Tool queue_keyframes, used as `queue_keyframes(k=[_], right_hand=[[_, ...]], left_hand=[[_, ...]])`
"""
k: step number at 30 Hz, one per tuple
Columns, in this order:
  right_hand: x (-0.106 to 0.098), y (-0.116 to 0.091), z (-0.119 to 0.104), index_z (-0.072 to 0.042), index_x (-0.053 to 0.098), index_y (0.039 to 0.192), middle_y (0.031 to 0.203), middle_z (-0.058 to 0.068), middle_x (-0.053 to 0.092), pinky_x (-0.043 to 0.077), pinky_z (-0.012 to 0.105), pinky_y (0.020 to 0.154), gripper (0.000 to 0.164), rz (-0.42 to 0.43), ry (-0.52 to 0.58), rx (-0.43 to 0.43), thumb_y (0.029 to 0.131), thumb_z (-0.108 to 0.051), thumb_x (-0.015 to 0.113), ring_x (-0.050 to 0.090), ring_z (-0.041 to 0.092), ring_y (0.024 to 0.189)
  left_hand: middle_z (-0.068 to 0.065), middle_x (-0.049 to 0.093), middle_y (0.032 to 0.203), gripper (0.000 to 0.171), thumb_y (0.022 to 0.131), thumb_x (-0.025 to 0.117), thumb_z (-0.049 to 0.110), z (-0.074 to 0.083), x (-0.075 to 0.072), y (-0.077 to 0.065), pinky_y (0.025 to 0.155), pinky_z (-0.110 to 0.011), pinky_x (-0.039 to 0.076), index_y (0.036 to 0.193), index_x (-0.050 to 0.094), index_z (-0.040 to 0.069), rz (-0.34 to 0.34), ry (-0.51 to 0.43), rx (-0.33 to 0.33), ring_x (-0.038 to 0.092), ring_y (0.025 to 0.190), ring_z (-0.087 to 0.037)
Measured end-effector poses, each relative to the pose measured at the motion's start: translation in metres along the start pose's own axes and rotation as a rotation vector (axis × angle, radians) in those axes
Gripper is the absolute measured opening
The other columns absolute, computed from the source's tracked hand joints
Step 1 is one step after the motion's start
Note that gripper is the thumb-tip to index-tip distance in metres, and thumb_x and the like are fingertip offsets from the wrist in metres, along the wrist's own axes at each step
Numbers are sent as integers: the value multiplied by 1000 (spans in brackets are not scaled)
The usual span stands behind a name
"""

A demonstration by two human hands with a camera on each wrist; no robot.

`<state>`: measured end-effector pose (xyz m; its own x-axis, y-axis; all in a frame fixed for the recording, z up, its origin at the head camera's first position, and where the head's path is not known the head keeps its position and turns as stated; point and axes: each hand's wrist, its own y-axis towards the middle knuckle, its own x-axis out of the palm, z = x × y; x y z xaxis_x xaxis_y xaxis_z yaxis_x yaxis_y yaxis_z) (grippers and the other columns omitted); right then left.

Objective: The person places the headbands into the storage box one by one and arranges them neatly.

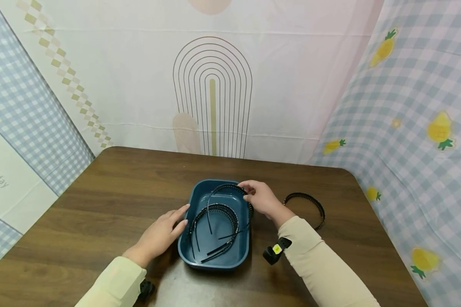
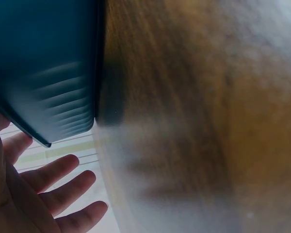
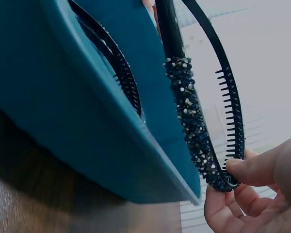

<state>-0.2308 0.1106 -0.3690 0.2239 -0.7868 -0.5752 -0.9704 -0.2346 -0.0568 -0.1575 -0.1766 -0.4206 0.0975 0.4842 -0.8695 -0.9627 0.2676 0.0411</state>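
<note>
A dark blue rectangular basin (image 1: 215, 267) stands on the table, with several black headbands (image 1: 235, 217) lying in a cluster inside. At its far right rim my right hand (image 1: 263, 198) pinches another black headband, its ends hanging down over the basin. In the right wrist view, this headband (image 3: 189, 109) shows dark sparkling stones outside and comb teeth inside, with thumb and fingers at its curved top. My left hand (image 1: 157, 234) rests with its fingers extended at the basin's left rim. The left wrist view shows its fingers spread beside the basin wall (image 2: 53, 73).
One more black toothed headband (image 1: 322, 211) lies on the brown wooden table (image 1: 138, 179), right of the basin and beside my right forearm. A patterned cloth (image 1: 292, 85) hangs behind the table, and a checked one with pineapples (image 1: 403, 162) runs along the right.
</note>
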Motion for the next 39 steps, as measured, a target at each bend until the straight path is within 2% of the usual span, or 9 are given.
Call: queue_keyframes(k=[10,23,30,39], right_hand=[[19,6,-13,-7,66,120,104,10,56,46,30,67,35,-57,-78,-30,90,8,58,51,23,91],[33,7,-19,-8,68,114,97,8,55,44,30,65,33,-127,-152,-36,88,9,60,51,22,87],[37,3,-24,-8,68,113,99,9,56,45,30,62,32,-171,-200,-35,87,9,60,52,23,85],[43,2,-27,-7,66,112,96,8,56,47,31,63,30,-211,-227,-28,87,9,61,52,21,80]], left_hand=[[-19,51,139,52,101,48,31,0,0,0,103,-55,39,149,38,14,6,2,20,49,127,-37],[-18,51,139,53,101,48,31,-1,1,0,104,-54,39,150,38,13,11,-4,28,49,127,-37],[-18,51,139,53,101,48,31,0,0,-1,104,-54,39,150,38,13,9,-5,34,49,127,-37],[-19,50,140,53,102,47,31,3,-2,-1,104,-55,38,150,37,13,-3,-1,17,48,127,-37]])
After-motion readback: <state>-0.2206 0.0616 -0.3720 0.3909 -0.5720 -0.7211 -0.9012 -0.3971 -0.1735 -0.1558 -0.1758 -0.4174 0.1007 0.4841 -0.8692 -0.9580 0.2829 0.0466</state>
